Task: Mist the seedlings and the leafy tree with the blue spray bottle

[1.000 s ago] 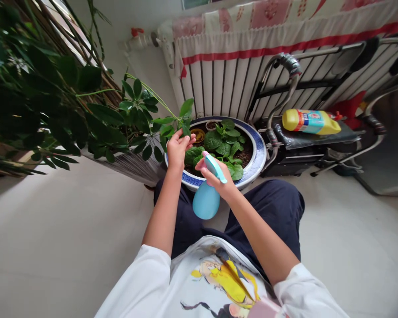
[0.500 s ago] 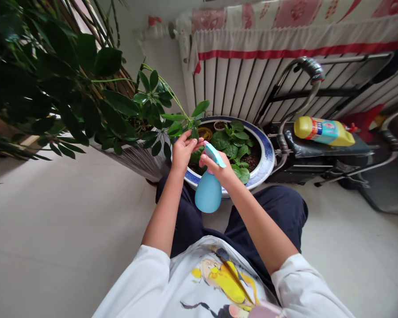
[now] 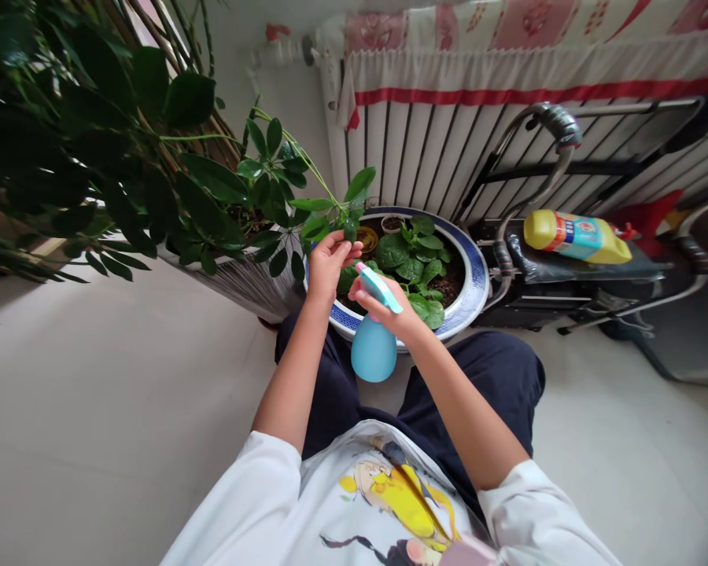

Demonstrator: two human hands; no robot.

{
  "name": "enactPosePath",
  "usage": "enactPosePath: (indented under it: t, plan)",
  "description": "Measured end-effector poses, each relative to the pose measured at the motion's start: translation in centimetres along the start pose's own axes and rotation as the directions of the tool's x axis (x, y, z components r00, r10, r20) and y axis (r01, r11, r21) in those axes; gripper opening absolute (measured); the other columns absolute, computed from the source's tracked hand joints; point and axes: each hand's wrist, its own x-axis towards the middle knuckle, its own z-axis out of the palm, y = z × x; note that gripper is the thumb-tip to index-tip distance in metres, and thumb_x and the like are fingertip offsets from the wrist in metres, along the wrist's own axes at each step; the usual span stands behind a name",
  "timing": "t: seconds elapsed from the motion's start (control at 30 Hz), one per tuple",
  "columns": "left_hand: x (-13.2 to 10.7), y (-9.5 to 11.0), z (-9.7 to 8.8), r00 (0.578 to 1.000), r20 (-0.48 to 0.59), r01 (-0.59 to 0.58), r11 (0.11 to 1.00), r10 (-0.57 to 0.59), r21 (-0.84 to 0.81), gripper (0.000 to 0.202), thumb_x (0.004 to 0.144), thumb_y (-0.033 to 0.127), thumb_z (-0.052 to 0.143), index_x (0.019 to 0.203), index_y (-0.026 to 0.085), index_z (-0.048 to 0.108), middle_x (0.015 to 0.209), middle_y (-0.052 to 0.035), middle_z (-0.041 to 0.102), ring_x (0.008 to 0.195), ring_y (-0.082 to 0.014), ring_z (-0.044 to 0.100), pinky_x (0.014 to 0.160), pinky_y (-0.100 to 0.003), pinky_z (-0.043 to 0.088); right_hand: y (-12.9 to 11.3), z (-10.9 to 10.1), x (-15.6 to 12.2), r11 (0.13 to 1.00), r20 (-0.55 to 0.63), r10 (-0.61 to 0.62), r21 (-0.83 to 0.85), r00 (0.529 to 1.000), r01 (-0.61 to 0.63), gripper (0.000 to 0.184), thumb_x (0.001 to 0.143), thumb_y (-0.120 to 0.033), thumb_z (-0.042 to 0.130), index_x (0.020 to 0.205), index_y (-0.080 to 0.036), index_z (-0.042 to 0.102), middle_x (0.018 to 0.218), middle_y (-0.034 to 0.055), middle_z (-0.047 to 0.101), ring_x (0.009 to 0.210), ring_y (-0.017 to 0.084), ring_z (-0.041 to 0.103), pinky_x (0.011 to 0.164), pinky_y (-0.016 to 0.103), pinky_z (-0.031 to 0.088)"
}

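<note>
My right hand is closed around the neck and trigger of a blue spray bottle, whose pink nozzle points up and to the left. Just left of it, my left hand pinches a green leaf at the tip of a long drooping stem. That stem comes from the large leafy plant on the left. Beneath both hands stands a round blue-and-white pot with low, broad-leaved plants growing in dark soil.
A white radiator with a red-and-white cloth runs along the wall. On the right, a yellow bottle lies on the seat of a metal-framed walker. A ribbed planter stands left of the pot.
My right hand has lowered the spray bottle slightly and drawn it a little away from my left hand. My left hand stays at the leaf, fingertips closer together.
</note>
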Motion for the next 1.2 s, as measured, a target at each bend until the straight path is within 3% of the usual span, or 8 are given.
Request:
enactPosePath:
  t: [0.13,0.27,0.4,0.5,0.7,0.83,1.0,1.2]
  plan:
    - [0.5,0.6,1.2,0.999,-0.043,-0.004,0.999,0.003,-0.042,0.012,0.082,0.01,0.054,0.082,0.019,0.062,0.08,0.0002,0.073,0.07,-0.0089,0.069,0.069,-0.019,0.052,1.3,-0.5,-1.8,0.994,-0.052,-0.057,-0.095,0.997,0.052,0.016,0.084,-0.034,0.061,0.088,-0.019,0.058,0.085,0.0037,0.062,0.069,0.016,0.055,0.059,0.027,0.045]
    - [1.0,1.0,2.2,0.993,-0.121,0.001,0.993,-0.015,-0.114,0.019,0.078,0.003,0.048,0.067,0.018,0.05,0.061,0.0067,0.056,0.045,-0.0022,0.047,0.046,-0.012,0.035,2.2,-1.3,-3.5,0.995,-0.069,-0.025,-0.098,0.997,0.019,0.015,0.086,-0.033,0.058,0.088,-0.019,0.058,0.091,0.0057,0.063,0.076,0.018,0.058,0.062,0.028,0.046]
    - [1.0,1.1,2.8,0.994,-0.093,0.039,0.973,-0.062,-0.229,0.027,0.087,0.015,0.049,0.063,0.02,0.037,0.055,0.0074,0.04,0.039,-0.0033,0.032,0.04,-0.015,0.024,2.4,-1.6,-4.6,0.996,-0.053,-0.015,-0.092,0.998,0.01,0.012,0.087,-0.032,0.058,0.088,-0.02,0.058,0.093,0.0056,0.064,0.078,0.019,0.06,0.065,0.028,0.048]
    - [0.9,1.1,3.0,0.989,-0.143,0.021,0.983,-0.048,-0.184,0.034,0.094,0.03,0.049,0.062,0.02,0.042,0.054,0.0068,0.035,0.04,-0.0044,0.029,0.039,-0.017,0.023,2.4,-1.6,-5.0,0.993,-0.061,-0.036,-0.118,0.998,0.028,0.01,0.085,-0.029,0.059,0.086,-0.019,0.059,0.091,0.0057,0.064,0.08,0.02,0.061,0.069,0.03,0.049]
    - [1.1,1.0,3.1,0.957,-0.256,-0.144,0.99,0.138,-0.007,0.018,0.094,0.027,0.057,0.081,0.02,0.068,0.053,0.0064,0.045,0.044,-0.0048,0.038,0.043,-0.017,0.029,2.6,-1.4,-5.3,0.987,-0.073,-0.069,-0.15,0.995,0.057,0.011,0.083,-0.028,0.059,0.09,-0.019,0.06,0.09,0.0058,0.065,0.083,0.02,0.062,0.076,0.032,0.05]
    - [1.1,0.9,3.2,0.962,-0.253,-0.103,0.994,0.105,0.023,0.014,0.091,0.024,0.06,0.098,0.022,0.072,0.065,0.0027,0.066,0.057,-0.0064,0.058,0.051,-0.016,0.038,2.8,-1.3,-5.6,0.989,-0.064,-0.065,-0.137,0.996,0.055,0.013,0.083,-0.028,0.059,0.093,-0.02,0.06,0.091,0.0057,0.066,0.083,0.02,0.063,0.077,0.032,0.05]
    - [1.3,0.4,3.2,0.961,-0.271,-0.057,0.998,0.06,0.02,0.015,0.088,0.014,0.057,0.088,0.02,0.071,0.091,-0.0006,0.074,0.077,-0.0068,0.067,0.061,-0.013,0.042,2.7,-1.2,-5.7,0.985,-0.071,-0.067,-0.163,0.995,0.054,0.013,0.082,-0.028,0.059,0.092,-0.02,0.06,0.089,0.0052,0.066,0.082,0.02,0.063,0.077,0.033,0.05]
    - [1.8,0.5,3.2,0.964,-0.266,0.005,0.998,-0.02,-0.06,0.019,0.089,0.012,0.049,0.079,0.018,0.065,0.067,0.003,0.064,0.05,-0.0034,0.053,0.046,-0.013,0.034,2.8,-1.1,-5.8,0.985,-0.07,-0.055,-0.167,0.996,0.043,0.014,0.081,-0.025,0.057,0.093,-0.02,0.06,0.09,0.0054,0.066,0.082,0.02,0.062,0.078,0.033,0.05]
